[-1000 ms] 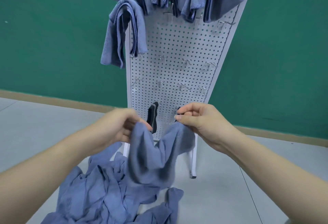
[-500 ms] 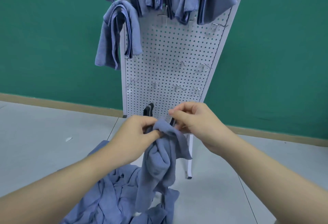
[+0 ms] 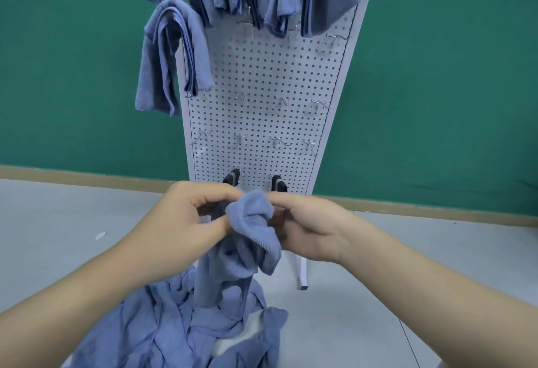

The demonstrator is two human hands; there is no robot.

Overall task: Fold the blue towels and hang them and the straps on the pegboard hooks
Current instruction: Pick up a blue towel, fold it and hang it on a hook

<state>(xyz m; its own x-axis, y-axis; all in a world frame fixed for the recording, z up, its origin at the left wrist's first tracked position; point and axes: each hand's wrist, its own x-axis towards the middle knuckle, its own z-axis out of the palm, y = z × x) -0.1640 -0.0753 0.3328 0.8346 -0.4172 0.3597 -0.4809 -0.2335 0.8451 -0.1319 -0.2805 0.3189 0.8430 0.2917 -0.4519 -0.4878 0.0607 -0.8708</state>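
Blue terry towel (image 3: 253, 239), lately stretched apart, now bunches between left hand (image 3: 186, 222) and right hand (image 3: 308, 230), both pinching its edge near the white perforated pegboard (image 3: 262, 76): folding has begun.

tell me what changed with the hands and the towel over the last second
The left hand and right hand came together, bunching the top edge of the blue terry towel that both pinch; a second ago they held it spread apart. Neither let go. The towel's lower end still trails into the heap of blue towels on the floor. The white pegboard, its hung towels and the two black straps look unchanged.
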